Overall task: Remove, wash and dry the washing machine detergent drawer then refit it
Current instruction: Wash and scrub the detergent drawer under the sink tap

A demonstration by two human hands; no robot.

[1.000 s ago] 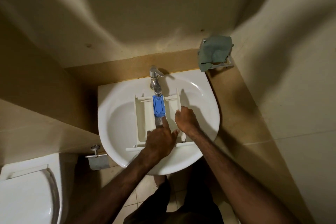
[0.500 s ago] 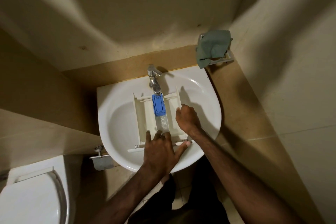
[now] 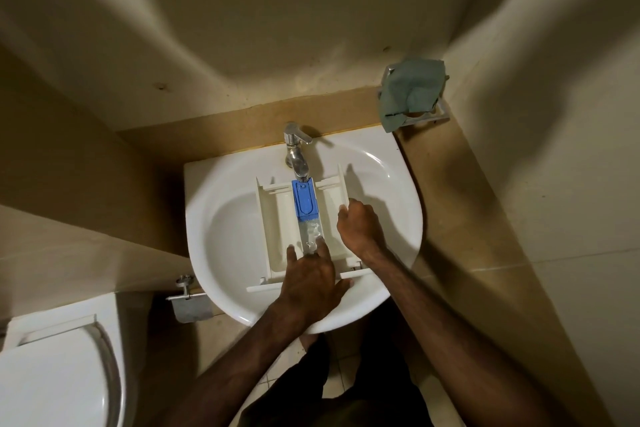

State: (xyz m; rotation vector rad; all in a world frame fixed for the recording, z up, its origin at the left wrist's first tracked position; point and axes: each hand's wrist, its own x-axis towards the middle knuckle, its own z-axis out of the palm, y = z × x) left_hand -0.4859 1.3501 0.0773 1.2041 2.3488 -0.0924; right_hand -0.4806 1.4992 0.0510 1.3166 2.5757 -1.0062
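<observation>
the left hand [image 3: 311, 279] lies at the near end of the detergent drawer [image 3: 277, 236], fingers straight and spread, their tips resting in the wet middle channel just behind the front panel; its grip is open, pressing rather than holding. the right hand [image 3: 358, 227] sits at the drawer's right wall, fingers curled over that edge, so its grip is closed on the drawer and steadies it. the drawer lies flat across the sink [image 3: 214, 218], front panel toward the near rim, back end under the tap [image 3: 296, 152]. water seems to run from the spout onto the blue insert [image 3: 304, 199] and down the middle channel.

the step in hand is the wash. to do it well, keep the right hand firm on the wall so the drawer does not slide on the slick basin, and rub the left fingertips along each compartment in turn, corners included. the blue insert likely traps residue beneath, so lifting it would help. at the far right corner, a green cloth [image 3: 412, 90] hangs on a wall holder, handy for drying.
</observation>
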